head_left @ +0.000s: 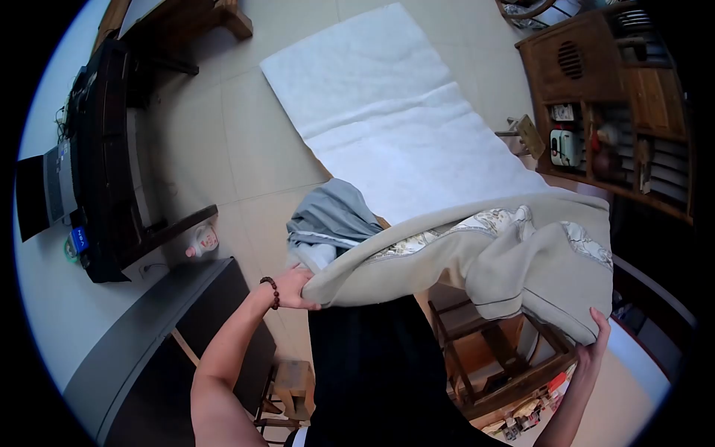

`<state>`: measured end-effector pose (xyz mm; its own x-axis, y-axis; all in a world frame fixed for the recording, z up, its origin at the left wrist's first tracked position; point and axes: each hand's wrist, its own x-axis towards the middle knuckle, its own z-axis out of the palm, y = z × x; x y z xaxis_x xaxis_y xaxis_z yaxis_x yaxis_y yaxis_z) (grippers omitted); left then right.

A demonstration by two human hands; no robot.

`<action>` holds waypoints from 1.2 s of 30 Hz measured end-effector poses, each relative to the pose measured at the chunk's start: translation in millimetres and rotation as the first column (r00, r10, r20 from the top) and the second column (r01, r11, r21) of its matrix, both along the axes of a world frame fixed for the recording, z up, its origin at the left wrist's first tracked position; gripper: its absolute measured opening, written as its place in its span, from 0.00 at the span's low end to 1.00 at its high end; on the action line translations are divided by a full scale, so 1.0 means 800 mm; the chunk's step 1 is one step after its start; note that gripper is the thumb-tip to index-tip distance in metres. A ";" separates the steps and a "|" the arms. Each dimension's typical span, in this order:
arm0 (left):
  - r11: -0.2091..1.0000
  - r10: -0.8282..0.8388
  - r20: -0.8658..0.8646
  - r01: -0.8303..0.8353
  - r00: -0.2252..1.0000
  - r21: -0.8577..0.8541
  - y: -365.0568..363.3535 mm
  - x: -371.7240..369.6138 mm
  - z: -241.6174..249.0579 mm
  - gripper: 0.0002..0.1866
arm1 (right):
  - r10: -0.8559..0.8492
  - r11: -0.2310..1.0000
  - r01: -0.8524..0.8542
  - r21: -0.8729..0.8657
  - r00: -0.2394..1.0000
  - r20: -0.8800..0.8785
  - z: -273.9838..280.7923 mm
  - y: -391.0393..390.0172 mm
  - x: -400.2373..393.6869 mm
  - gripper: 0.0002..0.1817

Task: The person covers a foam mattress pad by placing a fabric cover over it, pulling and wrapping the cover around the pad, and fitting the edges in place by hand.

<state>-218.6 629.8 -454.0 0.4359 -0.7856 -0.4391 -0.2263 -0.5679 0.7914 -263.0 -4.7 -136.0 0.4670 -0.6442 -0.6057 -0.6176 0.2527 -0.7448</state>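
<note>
Hazards, greatest first: the long white padded sheet point(395, 141) could be dragged askew or creased, because the large beige cloth with white floral panels point(555, 276) overlaps its near end; the beige cloth itself could catch on the brown wooden frame point(514, 386), its folds sagging in that direction, though whether they touch I cannot tell; the crumpled grey fabric bundle with a pale stripe point(331, 212) could be swept along, lying right against the cloth's left end; a corner could slip, since I hold the weight by two edges only.

Grip: my left hand point(292, 287) pinches the left end; my right hand point(593, 334) clasps the lower right corner.

Item: beige cloth, slung between my hands before my body; matt, thick-looking, slack through the middle, bunched at right; floral insets partly folded under; dark stitched seams, narrowest detail.
</note>
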 end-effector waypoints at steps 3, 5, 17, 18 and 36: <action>0.980 0.169 -0.621 -0.060 0.765 0.192 0.007 -0.015 0.011 0.28 | -0.025 0.999 0.026 -0.037 1.000 0.005 -0.009 -0.009 -0.004 0.30; 0.900 0.436 -0.835 -0.159 0.334 0.406 0.000 -0.031 0.045 0.31 | -0.020 1.000 0.020 -0.014 0.999 -0.034 -0.015 -0.019 -0.004 0.29; 0.875 0.482 -0.876 0.068 -0.017 0.480 0.029 -0.108 0.085 0.58 | 0.024 0.991 -0.025 0.128 1.000 0.008 -0.022 -0.004 0.002 0.20; 0.826 0.563 -0.826 -0.002 0.024 0.563 0.031 -0.119 0.081 0.59 | 0.021 0.991 -0.023 0.131 1.000 0.017 -0.027 -0.012 -0.002 0.20; 0.356 0.191 0.320 -0.369 0.928 0.859 0.107 0.261 -0.049 0.14 | -0.115 0.993 0.114 -0.024 0.993 -0.033 -0.031 -0.087 -0.074 0.33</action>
<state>-9.7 715.6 -493.3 0.6726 0.2055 -0.7109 0.0395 -0.9693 -0.2429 -322.0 -74.5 -160.9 0.3685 -0.7057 -0.6051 -0.6107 0.3070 -0.7300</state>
